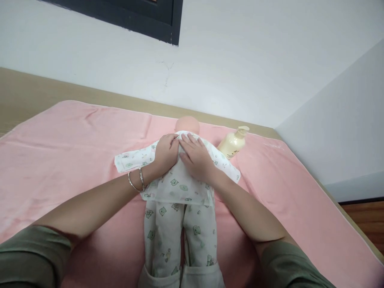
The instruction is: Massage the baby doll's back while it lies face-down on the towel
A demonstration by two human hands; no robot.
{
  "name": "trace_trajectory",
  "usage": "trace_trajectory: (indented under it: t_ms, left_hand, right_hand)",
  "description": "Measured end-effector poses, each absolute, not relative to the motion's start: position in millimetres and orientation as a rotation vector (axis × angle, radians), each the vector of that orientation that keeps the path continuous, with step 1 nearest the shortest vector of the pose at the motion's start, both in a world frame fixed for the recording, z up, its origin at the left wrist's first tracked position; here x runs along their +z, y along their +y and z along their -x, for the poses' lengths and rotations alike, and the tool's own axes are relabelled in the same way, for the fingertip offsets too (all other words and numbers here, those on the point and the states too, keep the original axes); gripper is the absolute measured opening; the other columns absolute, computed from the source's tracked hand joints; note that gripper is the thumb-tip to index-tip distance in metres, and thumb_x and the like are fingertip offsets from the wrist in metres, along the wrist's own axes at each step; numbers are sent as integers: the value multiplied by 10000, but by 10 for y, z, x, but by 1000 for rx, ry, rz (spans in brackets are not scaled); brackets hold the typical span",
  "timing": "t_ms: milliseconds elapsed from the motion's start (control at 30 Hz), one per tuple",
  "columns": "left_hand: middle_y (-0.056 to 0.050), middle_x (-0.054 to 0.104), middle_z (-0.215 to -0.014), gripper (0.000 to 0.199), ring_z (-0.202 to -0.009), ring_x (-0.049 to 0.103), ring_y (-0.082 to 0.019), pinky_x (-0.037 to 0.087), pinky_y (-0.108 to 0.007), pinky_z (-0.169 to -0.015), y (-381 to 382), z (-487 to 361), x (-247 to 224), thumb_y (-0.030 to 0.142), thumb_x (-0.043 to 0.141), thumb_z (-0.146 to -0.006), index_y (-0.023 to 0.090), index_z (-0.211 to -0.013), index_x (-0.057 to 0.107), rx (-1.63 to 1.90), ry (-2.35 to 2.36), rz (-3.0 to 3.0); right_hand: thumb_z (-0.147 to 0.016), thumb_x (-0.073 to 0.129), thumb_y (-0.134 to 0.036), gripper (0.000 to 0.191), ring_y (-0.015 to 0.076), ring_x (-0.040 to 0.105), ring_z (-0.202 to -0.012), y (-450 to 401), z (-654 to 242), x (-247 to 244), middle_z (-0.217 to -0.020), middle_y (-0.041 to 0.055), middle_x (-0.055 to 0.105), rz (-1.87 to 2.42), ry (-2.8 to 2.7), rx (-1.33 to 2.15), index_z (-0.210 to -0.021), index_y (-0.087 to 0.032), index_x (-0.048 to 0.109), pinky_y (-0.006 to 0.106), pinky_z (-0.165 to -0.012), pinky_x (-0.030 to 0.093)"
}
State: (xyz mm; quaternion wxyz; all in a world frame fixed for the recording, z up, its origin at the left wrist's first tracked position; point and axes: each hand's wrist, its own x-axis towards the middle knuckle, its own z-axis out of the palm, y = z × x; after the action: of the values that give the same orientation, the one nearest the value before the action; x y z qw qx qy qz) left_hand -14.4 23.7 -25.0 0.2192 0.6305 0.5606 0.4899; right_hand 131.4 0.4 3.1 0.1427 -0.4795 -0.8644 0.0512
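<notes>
In the head view, the doll lies lengthwise in front of you on a pink cloth that spreads out on both sides of it, its head away from you and its legs toward you. Your left hand rests on the doll's upper trunk, fingers bent in beside the neckline of its white printed shirt; I cannot tell whether they pinch any fabric. Your right hand lies close by on the same part of the doll, nearly flat, fingers straight and slightly parted, with no visible grip on anything. Expect the shirt to be thin, soft and light, apt to wrinkle or slide over the body; the doll itself is probably firmer and easy to lift. Take the shirt by its neckline or hem, and the doll around its trunk, supporting its head. Beyond the doll's sleeve on your right is a pump bottle, probably smooth and slippery
</notes>
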Motion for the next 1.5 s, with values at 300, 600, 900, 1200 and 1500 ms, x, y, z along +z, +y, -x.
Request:
trace_trajectory:
  t_ms: [300, 600, 900, 1200, 1500]
  left_hand:
    - [-102, 740, -1115, 358, -1086, 644, -266, 505, -415, -1031, 240, 137, -267, 265, 450, -827, 155, -1048, 709, 1360, 1559, -1738]
    - [-89, 742, -1074, 331, -1051, 648, -260, 513, -414, -1014, 265, 146, -286, 261, 435, -820, 168, -991, 703, 1361, 1561, -1773]
    - [-75, 748, -1109, 339, -1069, 653, -251, 514, -401, -1016, 231, 151, -255, 274, 451, -821, 173, -1016, 709, 1330, 1562, -1733]
    - [-96, 749, -1097, 380, -1057, 658, -263, 521, -421, -988, 252, 155, -274, 280, 433, -805, 156, -1031, 712, 1338, 1598, -1798]
    - [-72, 753, -1109, 368, -1077, 662, -251, 516, -425, -1036, 258, 170, -325, 257, 420, -796, 180, -1009, 710, 1384, 1559, -1700]
  right_hand:
    - [-1016, 309, -249, 561, 356, 358, -1507, -153, -1257, -34, -1558, 255, 441, 1442, -2359, -101, -1494, 13, 442, 541, -1255, 292]
    - [-1035, 340, -308, 568, 317, 262, -1562, 193, -1392, 33, -1643, 139, 348, 1360, -2504, 161, -1551, -78, 392, 572, -1278, 239]
    - [-1007, 367, -272, 557, 429, 313, -1510, -368, -1150, -56, -1607, 190, 400, 1413, -2383, -163, -1513, -49, 443, 648, -1235, 244]
    - [-1015, 383, -293, 535, 318, 319, -1535, 319, -1476, -10, -1631, 158, 369, 1342, -2387, 181, -1502, -88, 467, 539, -1242, 305]
    - [-943, 463, -268, 608, 367, 308, -1529, -403, -1101, -53, -1584, 245, 409, 1290, -2425, -51, -1480, 16, 450, 628, -1275, 162]
